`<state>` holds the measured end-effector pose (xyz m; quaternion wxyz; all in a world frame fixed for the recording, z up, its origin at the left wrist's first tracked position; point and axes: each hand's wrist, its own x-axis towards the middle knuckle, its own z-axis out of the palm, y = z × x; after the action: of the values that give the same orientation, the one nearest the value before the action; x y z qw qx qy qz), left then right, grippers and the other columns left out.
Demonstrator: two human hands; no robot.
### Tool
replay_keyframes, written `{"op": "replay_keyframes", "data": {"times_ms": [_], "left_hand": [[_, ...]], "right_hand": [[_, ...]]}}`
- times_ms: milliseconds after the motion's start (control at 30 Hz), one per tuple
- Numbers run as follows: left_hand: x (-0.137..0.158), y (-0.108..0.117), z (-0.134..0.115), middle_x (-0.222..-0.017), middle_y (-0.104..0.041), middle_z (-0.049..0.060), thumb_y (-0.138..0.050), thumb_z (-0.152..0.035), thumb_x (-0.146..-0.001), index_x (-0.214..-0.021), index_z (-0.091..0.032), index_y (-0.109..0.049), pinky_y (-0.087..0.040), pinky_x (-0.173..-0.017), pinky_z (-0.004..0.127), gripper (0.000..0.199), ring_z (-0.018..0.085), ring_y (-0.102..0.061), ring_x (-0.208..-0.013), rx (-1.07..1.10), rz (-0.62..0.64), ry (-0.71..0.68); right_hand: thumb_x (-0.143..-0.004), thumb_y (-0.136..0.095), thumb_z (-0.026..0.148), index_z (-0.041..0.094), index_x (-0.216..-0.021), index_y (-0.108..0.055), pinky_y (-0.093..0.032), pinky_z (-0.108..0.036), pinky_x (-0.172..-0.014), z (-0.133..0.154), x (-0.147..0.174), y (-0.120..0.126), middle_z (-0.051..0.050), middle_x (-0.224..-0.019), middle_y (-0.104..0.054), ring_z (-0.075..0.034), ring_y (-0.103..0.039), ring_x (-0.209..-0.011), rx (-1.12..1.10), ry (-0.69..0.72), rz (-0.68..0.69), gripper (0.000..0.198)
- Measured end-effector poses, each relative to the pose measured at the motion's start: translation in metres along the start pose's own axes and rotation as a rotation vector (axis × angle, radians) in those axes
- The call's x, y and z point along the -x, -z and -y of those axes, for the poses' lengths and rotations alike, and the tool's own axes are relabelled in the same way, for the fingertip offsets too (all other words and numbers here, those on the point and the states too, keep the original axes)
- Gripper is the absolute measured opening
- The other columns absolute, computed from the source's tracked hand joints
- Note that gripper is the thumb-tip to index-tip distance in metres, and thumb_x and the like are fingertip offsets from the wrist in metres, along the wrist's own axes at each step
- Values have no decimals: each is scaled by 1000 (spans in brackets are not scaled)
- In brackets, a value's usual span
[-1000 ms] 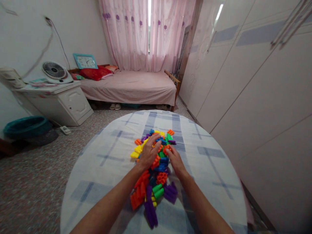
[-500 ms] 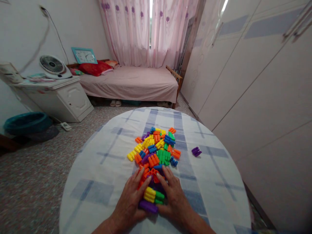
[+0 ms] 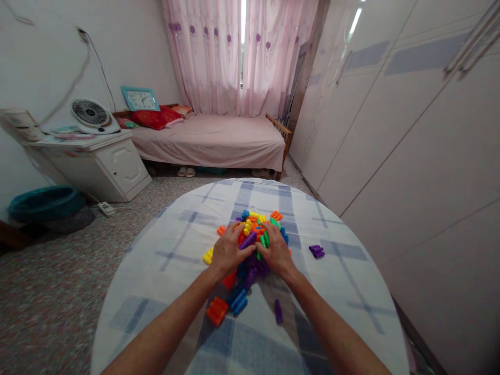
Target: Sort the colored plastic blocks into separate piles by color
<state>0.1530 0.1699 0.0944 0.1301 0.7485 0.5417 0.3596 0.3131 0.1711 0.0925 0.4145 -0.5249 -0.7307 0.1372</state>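
Note:
Both my hands cup a heap of colourful plastic building blocks [image 3: 250,278] on the round table. On the heap's left side, my left hand [image 3: 228,250] has its fingers curled over blocks, with a purple block [image 3: 247,241] by its thumb. My right hand [image 3: 275,249] wraps round the right side, its thumb and fingers against green blocks [image 3: 263,239]. Yellow and orange blocks show between the fingertips; some pieces are hidden under the palms. Nearer me lie an orange block [image 3: 217,311], a blue block [image 3: 238,301] and a thin purple piece [image 3: 278,311].
A purple block [image 3: 316,251] lies apart on the right of the checked tablecloth [image 3: 156,291]. Beyond the table are a bed [image 3: 219,138] and a white cabinet with a fan [image 3: 91,113]. A wardrobe [image 3: 410,156] runs along the right, and a bin [image 3: 47,203] stands at left.
My hands have moved forward from the near end of the blocks to the middle of the heap. Several blocks now lie behind them, and the yellow and green ones are gone from the near edge.

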Motion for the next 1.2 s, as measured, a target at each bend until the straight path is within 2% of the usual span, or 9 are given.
{"op": "replay_keyframes", "data": {"times_ms": [167,233,367,467,567,767,900,1033,1200], "left_hand": [[-23,11,40,-125,-59,9,-57,-50,-80,-120,-21,-59,-39,-105,42,49,25,-51,-120,14,10,-18],[-19,14,70,-126,-59,10,-49,-50,-84,-116,-20,-61,-37,-107,44,46,24,-50,-122,33,-25,52],[0,5,112,-134,-53,13,-39,-51,-89,-121,-16,-58,-29,-112,48,51,26,-42,-131,120,-62,212],[9,-8,113,-142,-46,10,-34,-49,-92,-130,-18,-51,-27,-114,44,52,22,-37,-135,229,-31,224],[1,-14,111,-144,-43,8,-31,-49,-93,-132,-20,-50,-29,-113,40,51,20,-38,-134,320,2,225],[-53,-20,143,-136,-52,13,-29,-44,-93,-123,-16,-56,-23,-114,45,49,22,-39,-133,180,44,80],[-81,-36,132,-130,-58,10,-39,-44,-89,-115,-21,-61,-27,-112,45,41,23,-48,-126,187,198,24],[-91,-51,96,-131,-57,8,-41,-55,-87,-129,-20,-52,-37,-105,37,56,24,-51,-122,371,291,125],[-94,-46,68,-110,-67,11,-53,-57,-80,-131,-12,-48,-48,-87,37,68,24,-62,-99,636,342,254]], "right_hand": [[-84,-50,43,19,-122,-55,-38,-45,-103,-51,-4,40,-11,-124,-58,-24,-51,-117,64,-60,-102,45],[-86,-42,50,17,-120,-56,-36,-49,-103,-86,11,56,-13,-123,-58,-26,-51,-117,171,-206,-244,49],[-87,-29,56,8,-124,-54,-30,-56,-106,-135,40,59,-22,-129,-53,-33,-43,-126,297,-486,-338,65],[-89,-26,56,13,-130,-50,-33,-51,-107,-132,41,38,-17,-137,-48,-29,-42,-129,129,-397,-203,64],[-91,-27,55,25,-135,-45,-34,-46,-108,-119,17,18,-8,-142,-46,-23,-42,-131,-30,-270,-89,56],[-91,-29,46,20,-123,-57,-22,-52,-113,-146,-62,10,-10,-139,-49,-27,-36,-134,118,-196,15,50],[-90,-37,44,23,-113,-63,-29,-50,-109,-149,-86,-13,-9,-131,-57,-27,-46,-126,81,-176,142,41],[-91,-37,47,21,-119,-61,-34,-41,-106,-123,-87,-35,-7,-126,-61,-22,-50,-121,0,-168,224,46],[-85,-48,52,20,-115,-63,-43,-39,-95,-86,-87,-33,-4,-109,-68,-22,-58,-106,-428,-293,382,47]]}}
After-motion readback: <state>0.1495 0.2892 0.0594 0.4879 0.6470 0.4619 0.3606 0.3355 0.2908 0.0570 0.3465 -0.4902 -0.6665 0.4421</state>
